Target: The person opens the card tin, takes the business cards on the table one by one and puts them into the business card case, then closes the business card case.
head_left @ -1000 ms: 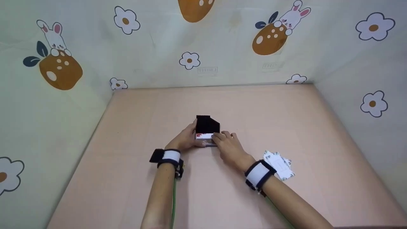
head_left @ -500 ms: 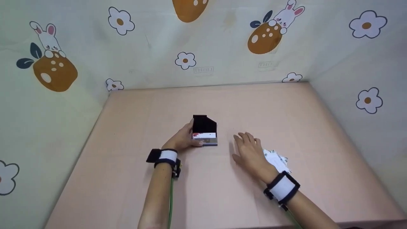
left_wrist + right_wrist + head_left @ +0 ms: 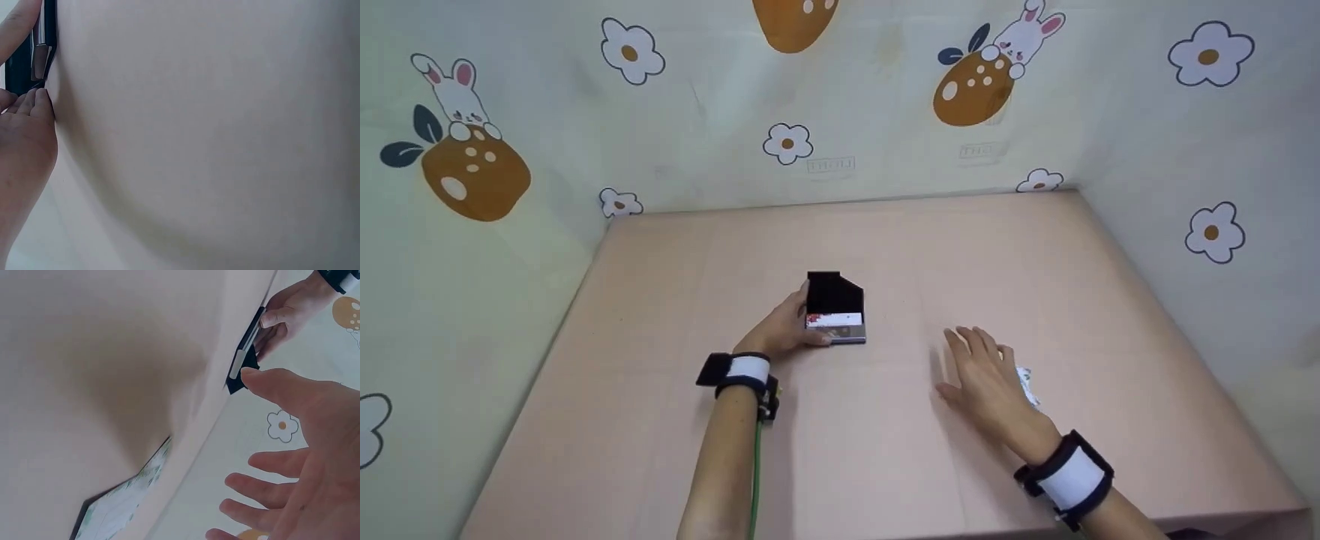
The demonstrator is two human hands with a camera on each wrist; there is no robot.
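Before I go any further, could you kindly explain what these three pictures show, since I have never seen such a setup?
There is no machine here: a person works with two bare hands and wears three cameras. The wide picture comes from a camera on the head, looking down at a pink table inside walls printed with flowers and rabbits. The other two come from cameras strapped to each wrist, so they look sideways along the tabletop.

The left hand holds a small black card case, its lid standing open, with a card showing inside. The right hand holds nothing; its fingers are spread above a loose pile of patterned cards, mostly hidden beneath it in the head view.
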